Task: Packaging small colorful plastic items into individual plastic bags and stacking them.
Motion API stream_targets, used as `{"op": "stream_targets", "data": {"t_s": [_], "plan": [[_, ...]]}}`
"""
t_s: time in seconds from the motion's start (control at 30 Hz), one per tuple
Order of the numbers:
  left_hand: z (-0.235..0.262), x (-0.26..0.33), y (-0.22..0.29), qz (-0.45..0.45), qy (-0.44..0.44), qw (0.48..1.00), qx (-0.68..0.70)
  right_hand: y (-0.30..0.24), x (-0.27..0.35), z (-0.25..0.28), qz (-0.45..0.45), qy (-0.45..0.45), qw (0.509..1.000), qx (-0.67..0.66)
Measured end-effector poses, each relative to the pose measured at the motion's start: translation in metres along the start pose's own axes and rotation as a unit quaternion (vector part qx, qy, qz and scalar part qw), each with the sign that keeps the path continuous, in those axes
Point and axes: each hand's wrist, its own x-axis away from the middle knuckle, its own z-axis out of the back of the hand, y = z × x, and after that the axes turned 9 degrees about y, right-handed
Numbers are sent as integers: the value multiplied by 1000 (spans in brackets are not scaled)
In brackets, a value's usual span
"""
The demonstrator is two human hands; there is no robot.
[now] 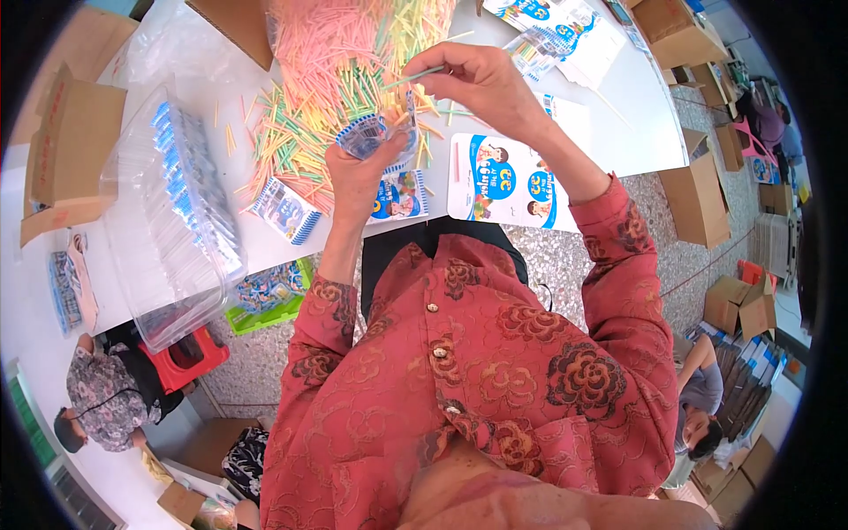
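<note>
My left hand [369,168] grips a small clear packet [360,137] with blue-striped edges, its mouth facing up. Above and to its right, the fingers of my right hand [473,81] pinch a thin green stick [413,78]. Beneath and beyond both hands spreads a heap of thin pink, yellow and green sticks [300,132] on the white table. One blue-and-white printed packet [286,210] lies left of my left wrist. Another printed packet [399,196] rests just right of it, near the table's front edge.
At the left stands a clear plastic tub [124,221] holding a row of blue packets [190,185]. White printed sheets [503,181] lie at the right, with more packaging [552,40] beyond. Cardboard boxes [693,190] flank the table. Other people [110,389] sit nearby.
</note>
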Motion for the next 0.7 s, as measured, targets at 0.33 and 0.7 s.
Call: {"op": "stream_targets", "data": {"t_s": [0.33,0.7], "plan": [[0,2,2,-8,-6,1000,-23,-47,-3,17,320,-33,909,263],[0,5,3,-26,-11,999,-31,-32,-4,-7,342,-60,908,234]]}}
